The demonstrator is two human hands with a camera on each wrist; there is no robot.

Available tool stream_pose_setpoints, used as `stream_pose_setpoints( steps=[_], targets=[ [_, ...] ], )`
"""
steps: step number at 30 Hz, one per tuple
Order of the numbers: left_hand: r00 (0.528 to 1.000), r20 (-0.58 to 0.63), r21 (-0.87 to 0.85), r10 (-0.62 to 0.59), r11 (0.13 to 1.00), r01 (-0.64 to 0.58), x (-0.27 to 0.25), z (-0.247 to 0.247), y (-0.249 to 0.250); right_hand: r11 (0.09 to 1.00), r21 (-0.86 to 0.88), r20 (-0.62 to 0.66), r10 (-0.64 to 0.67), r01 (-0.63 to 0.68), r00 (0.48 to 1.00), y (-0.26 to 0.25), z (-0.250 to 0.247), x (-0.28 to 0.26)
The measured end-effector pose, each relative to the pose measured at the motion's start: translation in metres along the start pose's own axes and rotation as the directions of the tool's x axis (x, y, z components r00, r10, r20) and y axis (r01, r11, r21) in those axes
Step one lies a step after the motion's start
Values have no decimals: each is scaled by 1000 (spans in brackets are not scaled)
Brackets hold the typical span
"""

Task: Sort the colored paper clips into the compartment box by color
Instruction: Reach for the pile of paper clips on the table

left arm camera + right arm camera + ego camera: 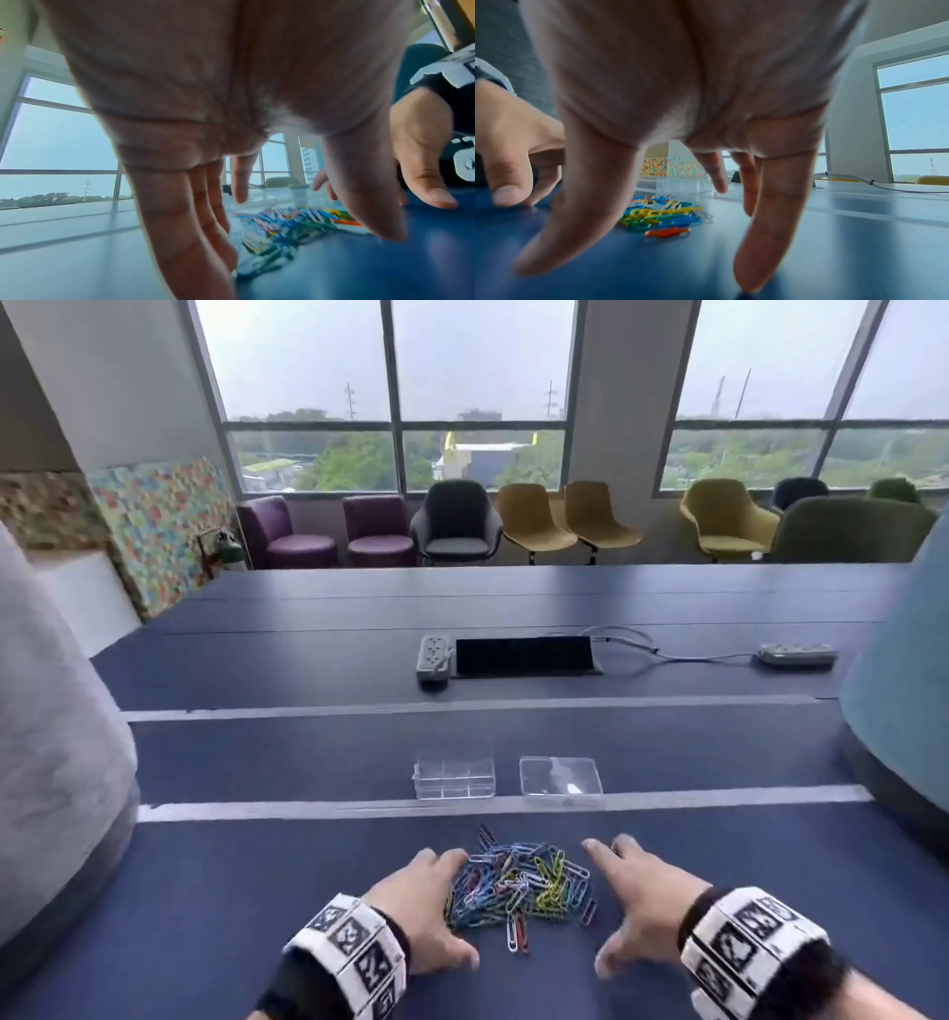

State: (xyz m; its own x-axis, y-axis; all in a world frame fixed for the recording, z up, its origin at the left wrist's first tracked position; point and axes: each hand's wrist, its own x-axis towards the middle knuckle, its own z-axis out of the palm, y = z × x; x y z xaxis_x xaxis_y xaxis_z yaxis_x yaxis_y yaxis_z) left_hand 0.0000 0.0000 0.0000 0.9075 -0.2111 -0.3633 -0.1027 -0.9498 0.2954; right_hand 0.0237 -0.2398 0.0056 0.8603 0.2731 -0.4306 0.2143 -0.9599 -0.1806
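I have both hands down on the blue surface [257, 865], flanking the pile of paper clips [518, 880]; my left hand [426, 901] sits at the pile's left edge with fingers straight and spread, apparently touching the outermost clips, though I cannot tell for certain; my right hand [637, 901] lies just beside the right edge, fingers likewise extended and holding nothing. I judge this placement is meant to corral the heap so the clips stay gathered before any are picked; the colours, blue, green, yellow, red and white, are thoroughly mixed and tangled, so pulling one out may drag neighbours along. Beyond the pile, past a pale strip on the surface, stands the clear compartment box [454, 780], its cells visibly empty; its lid [560, 780] lies just beside it on the right, presumably set aside to leave the cells reachable from above. Sorting has not yet begun, by my reading. Farther back lie a power strip [434, 657] and a dark panel [524, 656], well apart from the work.
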Motion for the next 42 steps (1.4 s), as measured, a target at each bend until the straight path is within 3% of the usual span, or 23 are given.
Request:
stream_pose_setpoints(
  steps=[4,9,15,18,29,32,33,35,39,42],
  targets=[
    [998,7,43,-63,997,63,4,4,10,999,-17,-3,43,-43,999,-19,2,9],
    [996,16,-10,-93,996,93,17,1,14,997,72,-39,-24,27,999,-43,3,33],
    [999,36,-105,-12,994,16,37,-6,17,983,121,-46,-135,140,990,-61,0,52],
    [999,11,-145,-33,989,35,46,-5,16,976,136,-40,-169,173,985,-68,0,59],
    [999,-25,-169,36,985,-40,62,-8,1,958,18,-31,-287,288,957,-80,-14,70],
    [1000,-12,-277,-20,961,16,64,-14,-4,954,29,-50,-297,298,954,-80,-20,74],
    [999,6,-381,-45,924,43,64,-15,-7,953,39,-60,-299,302,952,-79,-24,76],
    [996,56,-642,-71,761,91,65,-17,-14,945,78,-95,-309,317,946,-77,-31,78],
    [986,144,-941,-83,298,162,67,-24,-19,913,145,-187,-352,380,917,-75,-50,78],
    [975,221,-972,-14,-90,219,68,-29,-16,876,202,-234,-391,438,890,-78,-66,77]
  ],
)
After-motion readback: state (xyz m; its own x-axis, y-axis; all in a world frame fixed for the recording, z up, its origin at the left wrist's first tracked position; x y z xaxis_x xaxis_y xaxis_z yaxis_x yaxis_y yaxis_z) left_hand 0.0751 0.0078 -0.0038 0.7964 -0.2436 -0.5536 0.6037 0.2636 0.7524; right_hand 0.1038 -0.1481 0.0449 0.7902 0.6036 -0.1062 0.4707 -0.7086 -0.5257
